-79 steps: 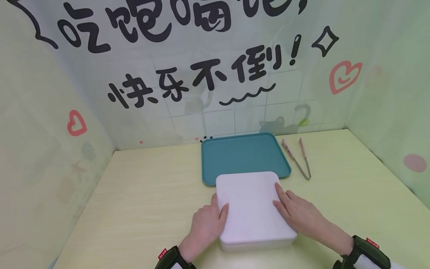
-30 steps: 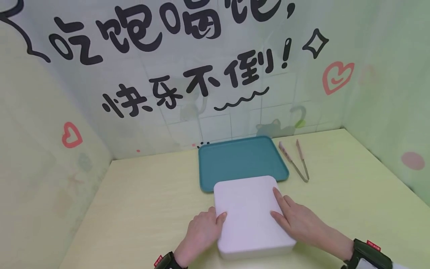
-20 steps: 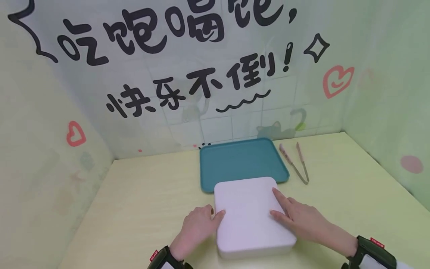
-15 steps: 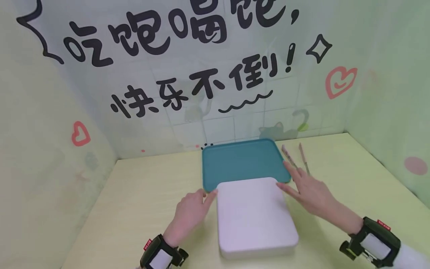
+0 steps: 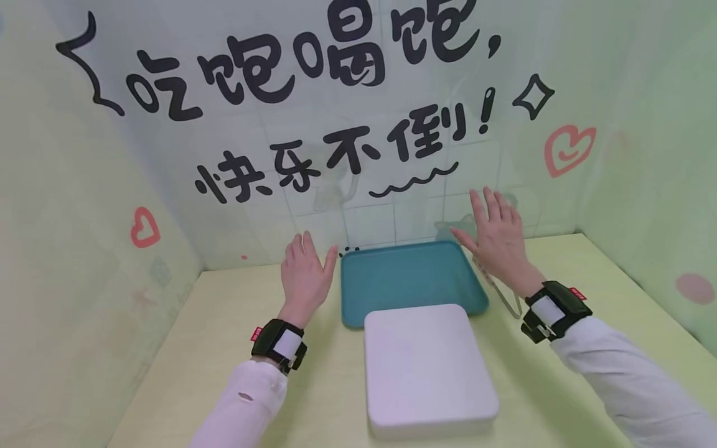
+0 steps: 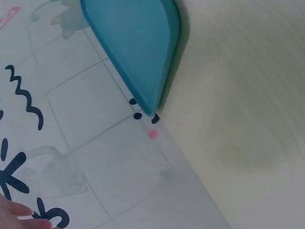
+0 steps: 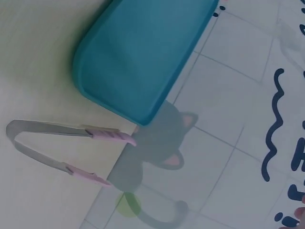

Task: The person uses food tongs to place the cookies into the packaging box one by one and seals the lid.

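Both hands are raised above the table with fingers extended, holding nothing. My left hand (image 5: 305,277) is up beside the left edge of a blue-teal tray (image 5: 409,274). Over the tray's right end is my right hand (image 5: 497,239), partly hiding a pair of tongs. In the right wrist view the tongs (image 7: 52,131) lie spread on the table, with metal arms and pink tips. A white box with a rounded lid (image 5: 428,367) sits in front of the tray, between the forearms and touched by neither hand. Only fingertips (image 6: 19,214) of the left hand show in the left wrist view.
The pale wooden table (image 5: 235,336) is enclosed by printed cloth walls. Large black characters and a pink heart (image 5: 568,150) are on the back wall (image 5: 313,124). Each wrist wears a black camera strap (image 5: 278,345).
Both hands have let go of the white box and moved forward and up, spreading to either side of the tray. Box, tray and tongs stay put; the head view shifts slightly.
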Demonstrator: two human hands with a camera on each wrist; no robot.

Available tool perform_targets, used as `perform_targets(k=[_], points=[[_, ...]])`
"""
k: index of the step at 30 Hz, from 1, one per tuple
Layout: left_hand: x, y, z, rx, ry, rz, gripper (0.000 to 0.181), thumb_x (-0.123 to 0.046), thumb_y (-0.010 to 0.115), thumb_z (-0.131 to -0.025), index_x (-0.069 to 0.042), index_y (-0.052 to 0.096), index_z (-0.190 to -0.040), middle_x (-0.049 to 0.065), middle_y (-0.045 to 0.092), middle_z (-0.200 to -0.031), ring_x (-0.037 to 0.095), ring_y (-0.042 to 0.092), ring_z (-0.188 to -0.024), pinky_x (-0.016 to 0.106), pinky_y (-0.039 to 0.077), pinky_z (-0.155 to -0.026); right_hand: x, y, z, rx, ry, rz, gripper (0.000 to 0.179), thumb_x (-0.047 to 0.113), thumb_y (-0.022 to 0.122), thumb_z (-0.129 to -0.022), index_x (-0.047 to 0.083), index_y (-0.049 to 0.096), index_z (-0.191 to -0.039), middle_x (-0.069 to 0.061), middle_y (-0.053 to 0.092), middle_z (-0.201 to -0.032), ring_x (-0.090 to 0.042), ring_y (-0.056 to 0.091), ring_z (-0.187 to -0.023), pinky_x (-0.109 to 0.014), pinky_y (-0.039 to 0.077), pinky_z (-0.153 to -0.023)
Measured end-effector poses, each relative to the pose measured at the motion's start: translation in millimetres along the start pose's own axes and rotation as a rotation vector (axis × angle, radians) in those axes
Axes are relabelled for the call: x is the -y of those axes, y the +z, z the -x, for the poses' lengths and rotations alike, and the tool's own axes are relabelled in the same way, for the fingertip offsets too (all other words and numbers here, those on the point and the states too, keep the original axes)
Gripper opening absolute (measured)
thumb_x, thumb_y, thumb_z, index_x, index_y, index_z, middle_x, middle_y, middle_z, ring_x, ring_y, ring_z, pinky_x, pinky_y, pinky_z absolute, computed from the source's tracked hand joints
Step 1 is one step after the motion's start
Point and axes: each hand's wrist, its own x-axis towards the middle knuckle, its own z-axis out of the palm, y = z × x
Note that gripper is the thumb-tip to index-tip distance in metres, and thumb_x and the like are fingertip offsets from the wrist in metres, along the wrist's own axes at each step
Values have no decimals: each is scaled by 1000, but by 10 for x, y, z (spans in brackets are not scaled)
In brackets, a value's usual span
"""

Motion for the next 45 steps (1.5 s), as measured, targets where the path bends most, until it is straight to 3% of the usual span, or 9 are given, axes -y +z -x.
perform_targets(k=[5,9,14,22,27,37,40,45], points=[[71,256,-141,-114,98,-70,73,-50,37,-91,6,24,-136,26,21,-139,39,21,-125,53,22,-94,-62,237,-25,-116,-40,35,80,63,30,-87,1,33,-136,-26,28,-138,-39,21,-127,-58,11,-96],[132,418,-190,-181,160,-119,76,-54,30,-90,3,22,-139,25,13,-143,40,16,-128,56,18,-95,-114,373,9,-165,-63,60,78,63,31,-86,3,34,-137,-25,26,-139,-37,18,-129,-60,8,-95],[215,552,-232,-199,213,-181,78,-59,23,-89,-2,19,-142,23,6,-145,39,10,-130,59,13,-95,-184,494,45,-191,-85,86,78,63,32,-86,7,32,-139,-27,25,-139,-35,14,-130,-62,4,-94],[386,736,-226,-189,211,-257,79,-63,14,-87,-8,16,-144,24,8,-145,38,7,-131,59,3,-96,-253,627,131,-145,-60,85,80,65,31,-84,10,27,-141,-20,11,-146,-35,9,-131,-63,2,-93],[424,783,-234,-208,218,-255,79,-62,13,-87,-9,14,-144,23,6,-145,37,6,-131,58,-1,-96,-263,652,154,-107,-44,89,81,66,28,-85,9,24,-142,-18,6,-147,-35,7,-132,-61,-3,-94],[462,778,-249,-204,231,-267,79,-55,36,-86,-8,14,-144,24,6,-145,37,5,-131,60,2,-96,-283,699,157,-134,-27,81,80,67,27,-84,11,26,-142,-18,12,-146,-33,8,-132,-64,2,-93],[483,781,-245,-201,229,-273,78,-55,34,-86,-7,14,-144,23,5,-145,38,5,-131,60,2,-96,-288,709,162,-139,-22,87,80,67,25,-84,10,28,-141,-18,12,-146,-33,9,-132,-64,3,-93],[506,786,-229,-196,225,-291,76,-58,20,-88,-7,15,-144,23,4,-145,38,7,-131,60,2,-96,-289,704,186,-131,-27,77,80,66,27,-84,10,28,-141,-18,12,-146,-36,12,-131,-63,-1,-93]])
